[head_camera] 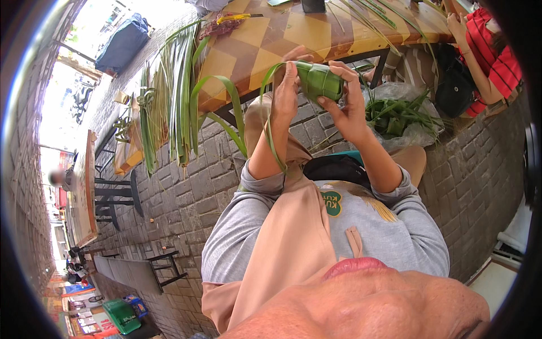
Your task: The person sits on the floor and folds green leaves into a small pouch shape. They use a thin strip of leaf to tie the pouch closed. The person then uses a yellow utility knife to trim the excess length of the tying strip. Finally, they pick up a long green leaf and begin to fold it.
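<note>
A woven green palm-leaf pouch (320, 80) is held up between my two hands, just in front of the table's near edge. My left hand (288, 91) grips its left end, thumb upright, and some fingers are hidden behind it. The fingers of my right hand (350, 99) curl around the right end, with the thumb at its lower side. From my left hand, a loose palm-leaf strip (268, 127) hangs down along the forearm. Other long leaf strips (228, 91) arch off to the left.
The patterned table (262, 38) bears a yellow utility knife (234, 18) beside a reddish cloth (218, 29). Palm leaves (180, 106) drape over its left side. A clear plastic bag (391, 142) holds green leaf pieces at right. Another person's hand (455, 26) is at upper right.
</note>
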### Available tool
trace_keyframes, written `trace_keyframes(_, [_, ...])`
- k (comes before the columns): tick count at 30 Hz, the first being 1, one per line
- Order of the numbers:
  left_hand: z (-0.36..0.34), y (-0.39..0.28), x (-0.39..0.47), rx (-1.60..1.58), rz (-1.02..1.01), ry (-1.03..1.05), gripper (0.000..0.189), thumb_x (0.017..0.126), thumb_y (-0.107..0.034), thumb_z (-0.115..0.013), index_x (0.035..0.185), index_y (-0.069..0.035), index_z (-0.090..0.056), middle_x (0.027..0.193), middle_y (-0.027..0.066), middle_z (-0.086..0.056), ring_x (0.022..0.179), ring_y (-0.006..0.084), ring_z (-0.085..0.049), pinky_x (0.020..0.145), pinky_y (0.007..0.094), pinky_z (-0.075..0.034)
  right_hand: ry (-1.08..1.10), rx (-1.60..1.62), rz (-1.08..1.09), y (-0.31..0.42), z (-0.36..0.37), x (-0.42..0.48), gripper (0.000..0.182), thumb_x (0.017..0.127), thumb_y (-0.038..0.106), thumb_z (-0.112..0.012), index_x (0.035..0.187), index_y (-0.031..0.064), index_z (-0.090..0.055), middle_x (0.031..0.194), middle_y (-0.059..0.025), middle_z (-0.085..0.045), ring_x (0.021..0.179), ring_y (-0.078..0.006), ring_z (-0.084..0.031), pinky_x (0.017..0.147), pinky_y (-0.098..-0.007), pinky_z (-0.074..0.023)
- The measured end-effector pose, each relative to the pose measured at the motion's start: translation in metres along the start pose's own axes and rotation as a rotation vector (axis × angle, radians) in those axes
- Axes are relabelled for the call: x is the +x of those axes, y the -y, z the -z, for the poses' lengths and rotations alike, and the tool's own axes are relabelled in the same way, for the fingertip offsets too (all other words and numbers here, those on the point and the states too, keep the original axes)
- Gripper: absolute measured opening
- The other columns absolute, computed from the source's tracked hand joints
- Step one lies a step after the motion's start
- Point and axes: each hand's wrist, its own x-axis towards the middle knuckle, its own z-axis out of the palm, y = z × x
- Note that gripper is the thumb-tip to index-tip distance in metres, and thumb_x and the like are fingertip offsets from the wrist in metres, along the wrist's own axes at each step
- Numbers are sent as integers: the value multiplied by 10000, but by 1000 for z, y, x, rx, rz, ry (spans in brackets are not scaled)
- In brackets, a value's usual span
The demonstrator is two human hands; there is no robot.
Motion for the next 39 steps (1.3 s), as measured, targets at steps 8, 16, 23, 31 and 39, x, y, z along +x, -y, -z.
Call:
trace_keyframes(8, [-6,8,3,-229,41,-185,359,948,-316,-504,939,18,-636,922,145,-637,826,218,-617,754,329,-511,164,-417,366,2,-12,-11,248,692,29,-645,929,88,-607,1256,-128,-481,1203,-403,-412,974,-535,-346])
trace_keyframes(16, [7,6,5,-184,-289,-218,369,967,-287,-471,864,33,-624,919,170,-655,926,280,-624,826,406,-497,276,-344,331,20,-16,-28,208,693,1,-642,890,60,-610,1266,-158,-469,1257,-450,-368,995,-547,-310])
trace_keyframes(23, [11,8,1,112,-498,-113,336,969,-216,-466,827,48,-619,864,164,-657,920,291,-629,863,424,-473,292,355,-255,25,1,-22,269,740,8,-651,998,35,-583,1209,-98,-435,1157,-239,-476,957,-366,-400])
trace_keyframes(31, [-1,12,-6,-147,-327,-103,333,942,-257,-521,818,36,-619,846,162,-657,894,302,-638,866,415,-477,98,829,-495,29,0,-23,223,775,-8,-627,978,16,-539,1053,-39,-431,909,-91,-480,762,-233,-415])
trace_keyframes(39, [38,37,-3,485,149,-267,268,943,-193,-523,810,5,-647,793,116,-661,781,220,-642,699,369,-496,85,476,-310,17,-1,-22,163,781,-90,-546,912,5,-528,980,-35,-410,856,-94,-442,750,-218,-397])
